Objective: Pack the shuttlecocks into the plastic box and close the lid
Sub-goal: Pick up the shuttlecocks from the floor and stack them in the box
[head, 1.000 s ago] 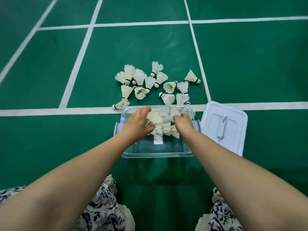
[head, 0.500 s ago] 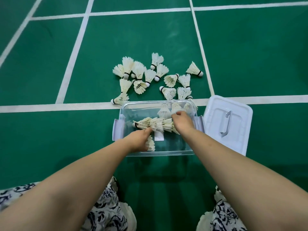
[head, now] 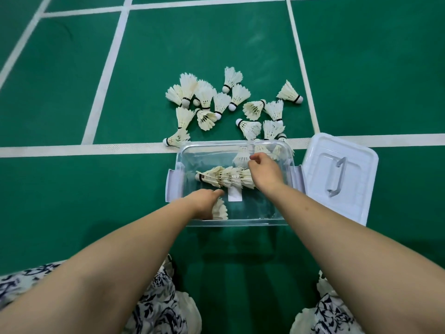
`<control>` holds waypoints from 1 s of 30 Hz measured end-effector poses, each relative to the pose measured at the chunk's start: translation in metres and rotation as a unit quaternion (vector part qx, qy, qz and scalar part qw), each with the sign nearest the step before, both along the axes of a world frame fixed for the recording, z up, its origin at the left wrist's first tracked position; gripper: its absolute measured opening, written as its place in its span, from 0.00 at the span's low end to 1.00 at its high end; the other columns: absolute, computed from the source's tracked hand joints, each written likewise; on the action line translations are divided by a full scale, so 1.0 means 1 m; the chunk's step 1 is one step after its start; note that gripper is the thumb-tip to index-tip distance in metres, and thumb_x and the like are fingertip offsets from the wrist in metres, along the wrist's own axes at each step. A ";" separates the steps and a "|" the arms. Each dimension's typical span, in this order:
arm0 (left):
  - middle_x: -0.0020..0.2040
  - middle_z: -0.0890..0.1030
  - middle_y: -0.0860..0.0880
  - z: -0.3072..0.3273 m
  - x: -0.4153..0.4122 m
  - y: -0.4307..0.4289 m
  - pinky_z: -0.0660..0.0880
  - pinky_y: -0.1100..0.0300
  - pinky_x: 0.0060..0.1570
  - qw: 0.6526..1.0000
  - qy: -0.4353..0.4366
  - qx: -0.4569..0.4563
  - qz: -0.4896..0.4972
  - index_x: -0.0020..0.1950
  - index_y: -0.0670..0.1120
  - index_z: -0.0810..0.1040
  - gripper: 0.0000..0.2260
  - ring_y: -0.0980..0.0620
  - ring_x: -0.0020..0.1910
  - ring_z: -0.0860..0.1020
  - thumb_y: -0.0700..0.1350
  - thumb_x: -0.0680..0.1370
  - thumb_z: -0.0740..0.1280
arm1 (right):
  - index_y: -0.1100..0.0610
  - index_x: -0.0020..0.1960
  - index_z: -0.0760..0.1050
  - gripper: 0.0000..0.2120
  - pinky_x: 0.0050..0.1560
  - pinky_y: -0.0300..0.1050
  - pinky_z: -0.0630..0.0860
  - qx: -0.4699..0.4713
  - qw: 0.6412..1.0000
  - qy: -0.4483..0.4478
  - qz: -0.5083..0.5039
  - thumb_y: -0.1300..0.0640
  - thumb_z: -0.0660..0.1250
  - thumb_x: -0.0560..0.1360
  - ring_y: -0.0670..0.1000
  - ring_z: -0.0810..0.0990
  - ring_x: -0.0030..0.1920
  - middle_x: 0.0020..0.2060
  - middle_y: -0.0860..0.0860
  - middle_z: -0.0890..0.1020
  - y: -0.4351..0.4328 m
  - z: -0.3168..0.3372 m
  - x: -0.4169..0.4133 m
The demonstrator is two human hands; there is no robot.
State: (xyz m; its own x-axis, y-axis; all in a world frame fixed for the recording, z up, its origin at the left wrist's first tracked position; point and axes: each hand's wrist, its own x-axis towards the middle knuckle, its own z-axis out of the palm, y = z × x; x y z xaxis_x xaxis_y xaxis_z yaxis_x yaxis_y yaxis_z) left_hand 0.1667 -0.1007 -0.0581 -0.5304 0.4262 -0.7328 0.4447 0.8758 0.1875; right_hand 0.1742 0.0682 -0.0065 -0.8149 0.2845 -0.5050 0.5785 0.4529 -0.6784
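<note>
Floor's a deep green court mat [head: 72, 201] with white painted lines [head: 72, 149]. Beyond the clear see-through plastic box [head: 240, 222], the feather shuttlecocks [head: 204, 97] are off-white with thin black bands near the cork. The rectangular plastic lid [head: 361, 169] right of the box is plain white, and the fabric [head: 156, 304] on the box's near side is white with a black leafy print.

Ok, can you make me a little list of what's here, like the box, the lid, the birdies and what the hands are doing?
Box: clear plastic box, open, on the green floor
Lid: white lid, off, lying right of the box, handle up
In the box: nested row of shuttlecocks; single shuttlecock near the front
On the floor: loose shuttlecocks scattered beyond the box
Left hand: over the single shuttlecock; grip hidden
Right hand: at the row's feather end; grip unclear
Left to do: floor shuttlecocks, lid
</note>
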 end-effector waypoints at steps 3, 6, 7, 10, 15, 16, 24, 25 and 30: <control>0.66 0.74 0.45 0.016 -0.010 0.001 0.72 0.52 0.60 0.999 0.025 0.028 0.004 0.72 0.46 0.63 0.30 0.44 0.62 0.73 0.44 0.72 0.70 | 0.58 0.65 0.71 0.16 0.54 0.42 0.69 0.009 0.999 0.029 0.019 0.59 0.56 0.78 0.55 0.76 0.58 0.61 0.54 0.78 -0.002 0.006 0.002; 0.60 0.79 0.47 0.045 -0.029 0.007 0.73 0.57 0.56 0.994 0.078 0.077 0.012 0.65 0.47 0.72 0.18 0.47 0.57 0.77 0.49 0.76 0.65 | 0.56 0.61 0.74 0.15 0.51 0.38 0.67 -0.017 0.997 0.073 -0.010 0.60 0.56 0.77 0.50 0.75 0.52 0.58 0.53 0.80 -0.006 0.018 -0.001; 0.58 0.80 0.48 0.056 -0.037 0.009 0.73 0.57 0.54 0.991 0.093 0.096 0.024 0.62 0.47 0.74 0.15 0.48 0.55 0.77 0.49 0.77 0.64 | 0.55 0.59 0.75 0.14 0.49 0.38 0.67 -0.024 0.996 0.086 -0.024 0.60 0.57 0.77 0.49 0.74 0.49 0.55 0.52 0.80 -0.008 0.022 -0.003; 0.54 0.82 0.49 0.083 -0.061 0.014 0.74 0.57 0.50 0.971 0.166 0.156 0.070 0.58 0.48 0.77 0.11 0.48 0.51 0.78 0.49 0.78 0.61 | 0.54 0.56 0.77 0.12 0.41 0.39 0.67 -0.045 0.990 0.128 -0.038 0.61 0.58 0.77 0.48 0.74 0.44 0.47 0.49 0.79 -0.012 0.036 -0.013; 0.54 0.81 0.43 0.088 -0.108 0.000 0.74 0.55 0.46 0.945 0.265 0.128 0.145 0.58 0.44 0.75 0.12 0.43 0.50 0.77 0.43 0.77 0.58 | 0.52 0.53 0.77 0.11 0.37 0.38 0.68 -0.078 0.981 0.172 -0.036 0.61 0.58 0.77 0.44 0.73 0.36 0.45 0.47 0.80 -0.015 0.045 -0.032; 0.56 0.79 0.43 0.082 -0.118 -0.006 0.75 0.54 0.49 0.945 0.254 0.109 0.177 0.60 0.45 0.74 0.14 0.44 0.52 0.76 0.44 0.77 0.59 | 0.52 0.53 0.76 0.11 0.34 0.38 0.68 -0.084 0.981 0.172 -0.034 0.61 0.58 0.77 0.44 0.71 0.32 0.43 0.46 0.80 -0.014 0.044 -0.037; 0.73 0.59 0.46 0.021 -0.177 -0.025 0.65 0.39 0.64 0.929 0.219 0.020 0.299 0.74 0.53 0.54 0.34 0.43 0.72 0.58 0.59 0.73 0.66 | 0.47 0.51 0.74 0.09 0.32 0.40 0.69 -0.121 0.981 0.149 -0.015 0.59 0.58 0.79 0.46 0.70 0.30 0.39 0.44 0.79 -0.020 0.024 -0.084; 0.75 0.54 0.47 0.015 -0.185 -0.021 0.63 0.36 0.65 0.926 0.219 0.029 0.305 0.74 0.55 0.51 0.38 0.43 0.74 0.53 0.61 0.71 0.67 | 0.46 0.50 0.74 0.09 0.32 0.39 0.69 -0.131 0.980 0.149 -0.009 0.59 0.58 0.79 0.46 0.70 0.30 0.39 0.44 0.80 -0.021 0.021 -0.091; 0.77 0.40 0.50 -0.007 -0.224 0.004 0.59 0.30 0.66 0.928 0.207 0.057 0.305 0.74 0.63 0.40 0.46 0.42 0.76 0.42 0.62 0.68 0.70 | 0.43 0.47 0.72 0.10 0.36 0.35 0.71 -0.115 0.978 0.168 0.055 0.59 0.60 0.78 0.41 0.76 0.38 0.42 0.41 0.79 -0.031 0.009 -0.116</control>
